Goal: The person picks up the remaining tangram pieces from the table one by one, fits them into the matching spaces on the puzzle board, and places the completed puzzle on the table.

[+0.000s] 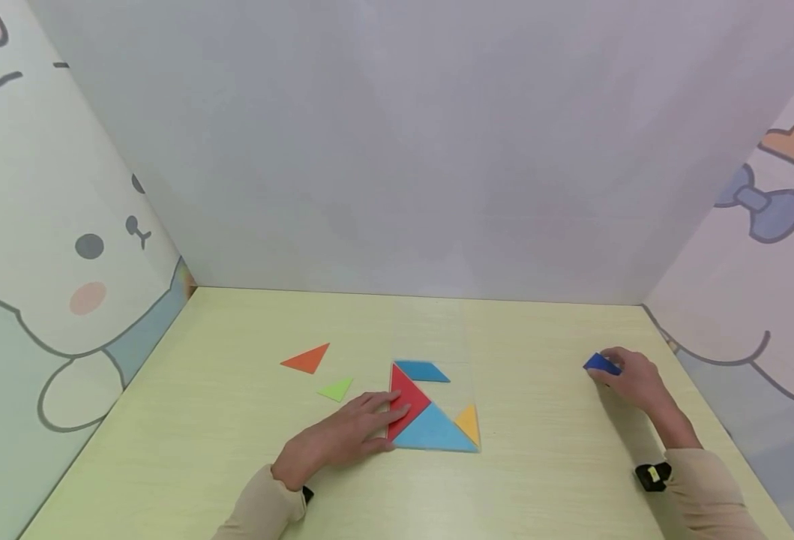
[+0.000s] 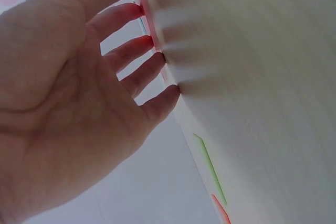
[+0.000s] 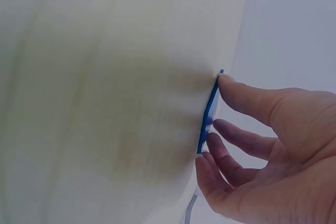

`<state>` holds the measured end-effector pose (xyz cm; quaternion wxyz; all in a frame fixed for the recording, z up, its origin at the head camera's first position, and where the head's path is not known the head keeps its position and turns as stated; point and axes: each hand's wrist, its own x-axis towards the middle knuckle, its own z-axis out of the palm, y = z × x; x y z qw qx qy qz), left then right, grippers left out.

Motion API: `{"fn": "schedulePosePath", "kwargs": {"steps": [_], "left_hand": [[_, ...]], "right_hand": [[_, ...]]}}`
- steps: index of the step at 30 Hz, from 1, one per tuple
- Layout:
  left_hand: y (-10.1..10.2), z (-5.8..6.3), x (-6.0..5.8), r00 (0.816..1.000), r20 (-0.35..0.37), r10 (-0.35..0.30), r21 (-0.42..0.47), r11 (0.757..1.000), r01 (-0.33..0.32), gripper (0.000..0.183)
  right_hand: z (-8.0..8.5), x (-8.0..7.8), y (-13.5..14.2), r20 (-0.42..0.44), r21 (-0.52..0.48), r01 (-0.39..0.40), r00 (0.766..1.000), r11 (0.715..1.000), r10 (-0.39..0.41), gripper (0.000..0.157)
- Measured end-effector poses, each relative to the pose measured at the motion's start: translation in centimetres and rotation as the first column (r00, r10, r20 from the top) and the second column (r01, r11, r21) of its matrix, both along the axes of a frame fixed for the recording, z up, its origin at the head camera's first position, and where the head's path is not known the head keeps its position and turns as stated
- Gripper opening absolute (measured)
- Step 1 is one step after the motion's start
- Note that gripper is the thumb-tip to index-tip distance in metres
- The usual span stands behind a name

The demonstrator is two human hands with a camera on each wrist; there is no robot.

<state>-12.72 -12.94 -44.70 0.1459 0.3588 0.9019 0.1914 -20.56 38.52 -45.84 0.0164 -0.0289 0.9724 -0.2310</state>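
At the right of the table, my right hand [image 1: 633, 379] holds a dark blue tangram piece [image 1: 602, 364] between thumb and fingertips. In the right wrist view this blue piece [image 3: 208, 114] is seen nearly edge-on, slightly tilted, at the fingertips; its full outline is hidden. My left hand [image 1: 343, 435] rests its extended fingers on a large red triangle [image 1: 406, 394] in a clear square tray [image 1: 460, 394]. A large light blue triangle [image 1: 433, 431] lies against the red one. Also in the tray are a blue parallelogram [image 1: 423, 371] and a small yellow triangle [image 1: 469, 424].
Left of the tray lie an orange triangle [image 1: 310, 360] and a light green triangle [image 1: 337, 389], apart from each other. Pale wood-look table [image 1: 538, 465] surrounds the tray. A plain back wall [image 1: 423, 150] and printed side walls stand around the table.
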Motion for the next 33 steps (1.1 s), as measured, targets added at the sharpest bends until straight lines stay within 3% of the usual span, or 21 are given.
{"fn": "schedulePosePath", "kwargs": {"steps": [16,28,33], "left_hand": [[0.2,-0.1,-0.2,1.000,0.010,0.008,-0.019,1.000,-0.008,0.063],[0.2,0.1,0.0,0.999,0.031,0.026,-0.016,1.000,-0.025,0.063],[0.1,0.0,0.0,0.999,0.028,0.024,-0.018,1.000,-0.024,0.063]], "right_hand": [[0.2,0.2,0.6,0.039,-0.018,0.028,0.999,0.999,-0.027,0.059],[-0.5,1.3,1.2,-0.136,-0.090,0.040,0.989,0.995,-0.052,0.037],[-0.7,1.6,1.4,-0.163,-0.138,0.054,0.984,0.989,-0.077,0.036]]}}
